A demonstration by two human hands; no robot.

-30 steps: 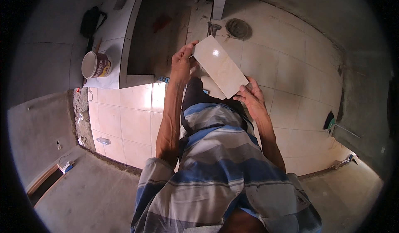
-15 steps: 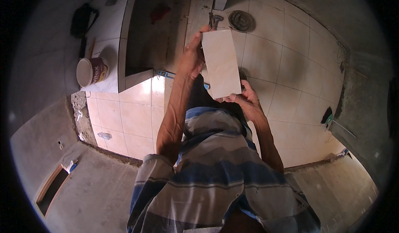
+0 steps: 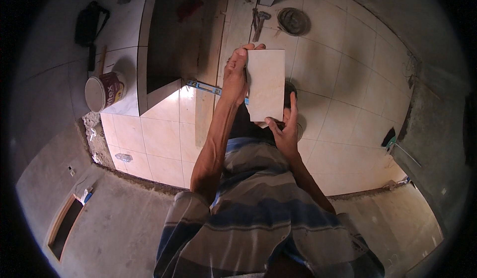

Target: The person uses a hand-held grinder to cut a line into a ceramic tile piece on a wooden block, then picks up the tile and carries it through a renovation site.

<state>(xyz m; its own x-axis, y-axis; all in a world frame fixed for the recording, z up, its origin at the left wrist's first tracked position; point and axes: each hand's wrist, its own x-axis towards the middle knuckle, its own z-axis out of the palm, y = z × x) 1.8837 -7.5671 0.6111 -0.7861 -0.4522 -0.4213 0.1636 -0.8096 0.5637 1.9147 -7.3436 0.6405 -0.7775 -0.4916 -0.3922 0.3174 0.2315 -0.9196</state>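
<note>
A pale beige rectangular tile is held up in front of me, its long side running away from my body. My left hand grips its left edge near the far corner, with the thumb showing at the edge and fingertips over the far end. At the near end, my right hand has its thumb on the tile's face and its forefinger stretched along the right side; the other fingers are partly hidden underneath. Beyond the tile, a hammer lies on the floor. A blue spirit level passes partly behind my left forearm.
A round dark bucket stands on the tiled floor at the far right. On the tiled counter at left are a paint bucket and a dark bag-like object. A green-headed brush or broom leans at the right wall.
The tile has turned a little and now looks straighter. My right hand has shifted, its forefinger now extended along the tile's side. The hammer has come into fuller view.
</note>
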